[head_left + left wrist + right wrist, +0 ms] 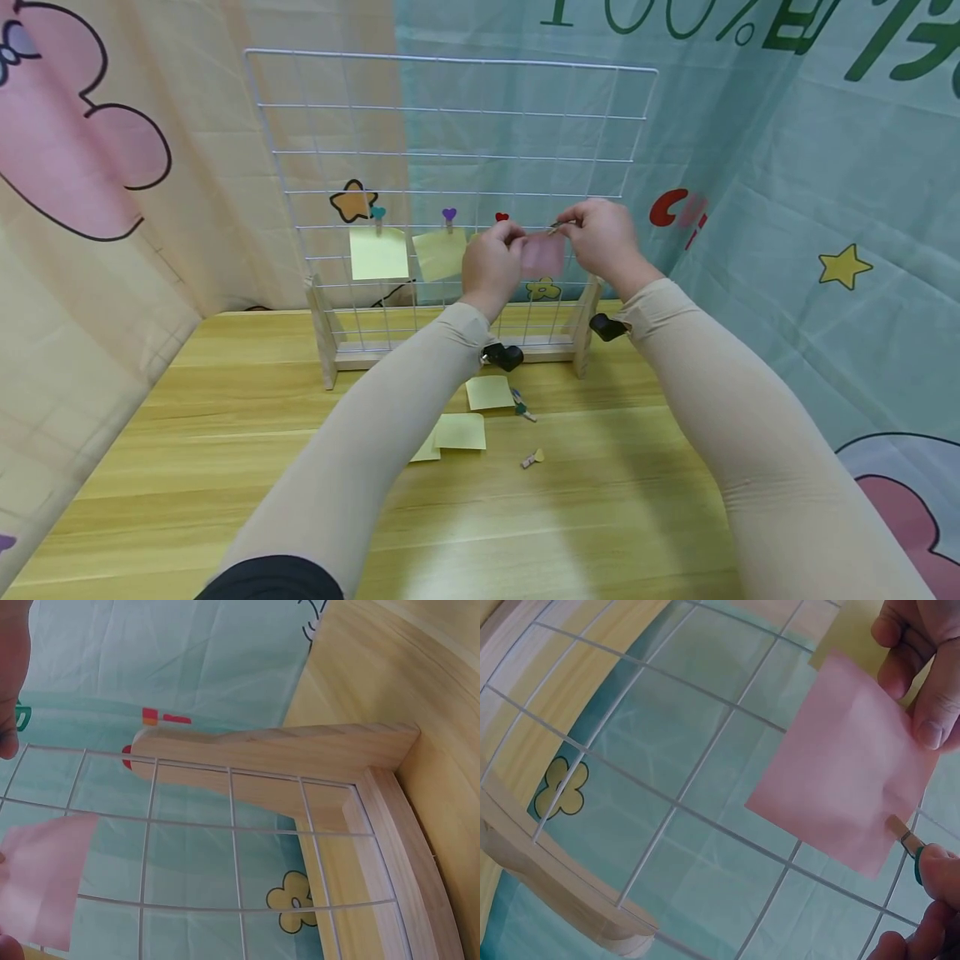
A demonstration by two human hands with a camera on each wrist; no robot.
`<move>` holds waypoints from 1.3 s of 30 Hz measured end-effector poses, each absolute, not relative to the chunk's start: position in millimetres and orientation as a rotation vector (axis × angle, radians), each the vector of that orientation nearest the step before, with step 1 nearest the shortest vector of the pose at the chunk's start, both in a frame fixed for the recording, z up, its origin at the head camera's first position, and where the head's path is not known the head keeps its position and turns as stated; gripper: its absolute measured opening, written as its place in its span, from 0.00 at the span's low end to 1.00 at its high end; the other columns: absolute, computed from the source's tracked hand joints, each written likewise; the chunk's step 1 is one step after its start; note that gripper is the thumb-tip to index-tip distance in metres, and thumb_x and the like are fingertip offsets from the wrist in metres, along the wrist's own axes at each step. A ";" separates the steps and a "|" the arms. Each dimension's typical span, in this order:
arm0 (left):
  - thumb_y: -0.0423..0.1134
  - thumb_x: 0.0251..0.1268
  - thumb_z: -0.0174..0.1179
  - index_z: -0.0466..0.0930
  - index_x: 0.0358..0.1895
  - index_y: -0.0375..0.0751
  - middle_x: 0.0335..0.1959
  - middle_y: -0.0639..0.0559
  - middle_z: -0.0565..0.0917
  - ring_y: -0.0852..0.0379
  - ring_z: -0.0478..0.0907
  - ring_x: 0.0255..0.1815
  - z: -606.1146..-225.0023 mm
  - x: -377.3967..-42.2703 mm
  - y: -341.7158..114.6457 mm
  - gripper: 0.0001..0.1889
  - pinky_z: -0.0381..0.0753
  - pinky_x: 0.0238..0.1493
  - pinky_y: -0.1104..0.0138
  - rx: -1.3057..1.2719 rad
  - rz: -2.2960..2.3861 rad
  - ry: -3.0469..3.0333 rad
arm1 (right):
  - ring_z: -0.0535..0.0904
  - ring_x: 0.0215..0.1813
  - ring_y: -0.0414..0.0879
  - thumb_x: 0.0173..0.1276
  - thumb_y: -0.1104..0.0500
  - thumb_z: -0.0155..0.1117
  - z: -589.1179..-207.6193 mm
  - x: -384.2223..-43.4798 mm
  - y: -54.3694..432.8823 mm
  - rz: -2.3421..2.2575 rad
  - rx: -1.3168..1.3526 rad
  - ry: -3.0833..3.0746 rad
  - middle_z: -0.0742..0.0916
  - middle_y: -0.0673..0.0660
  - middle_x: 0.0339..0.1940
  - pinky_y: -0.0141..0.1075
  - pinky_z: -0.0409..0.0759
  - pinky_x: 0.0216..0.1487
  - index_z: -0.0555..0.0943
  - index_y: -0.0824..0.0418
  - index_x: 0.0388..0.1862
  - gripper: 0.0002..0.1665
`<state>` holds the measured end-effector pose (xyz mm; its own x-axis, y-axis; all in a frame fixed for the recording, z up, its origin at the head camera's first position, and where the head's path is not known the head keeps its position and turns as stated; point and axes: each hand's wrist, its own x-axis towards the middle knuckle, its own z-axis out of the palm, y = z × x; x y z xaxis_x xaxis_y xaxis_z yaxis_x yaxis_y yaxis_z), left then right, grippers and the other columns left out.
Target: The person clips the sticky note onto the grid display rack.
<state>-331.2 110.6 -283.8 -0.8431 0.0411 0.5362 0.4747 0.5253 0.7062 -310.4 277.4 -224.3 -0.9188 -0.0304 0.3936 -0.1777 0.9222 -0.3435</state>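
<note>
On the table (150,450) below the grip stood a white wire grid (450,60), and in front of it the left hand (491,262) pinched the edge of a pink note (543,255) while the right hand (603,237) pinched a wooden clip (911,841) near the note's top. If the left hand let go before the clip bit both paper and wire, I judged, the note could drop. Left of the grip hung yellow notes (378,253), one part-hidden by that hand; below, the left sleeve (367,442) blocked part of some loose notes (461,432) near two loose clips (532,458).
</note>
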 end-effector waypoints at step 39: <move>0.42 0.80 0.61 0.89 0.48 0.48 0.47 0.54 0.92 0.56 0.88 0.46 -285.7 -331.5 111.6 0.07 0.87 0.49 0.64 -0.408 -1.259 -2.296 | 0.65 0.17 0.47 0.85 0.53 0.54 -242.8 -309.5 278.5 0.743 0.128 -2.714 0.71 0.52 0.16 0.38 0.68 0.22 0.70 0.44 0.81 0.28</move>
<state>-331.5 111.6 -285.7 -0.8368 0.0268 0.5468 0.4755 0.5306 0.7017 -309.5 278.5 -242.8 -0.9439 -0.0009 0.3303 -0.1691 0.8603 -0.4809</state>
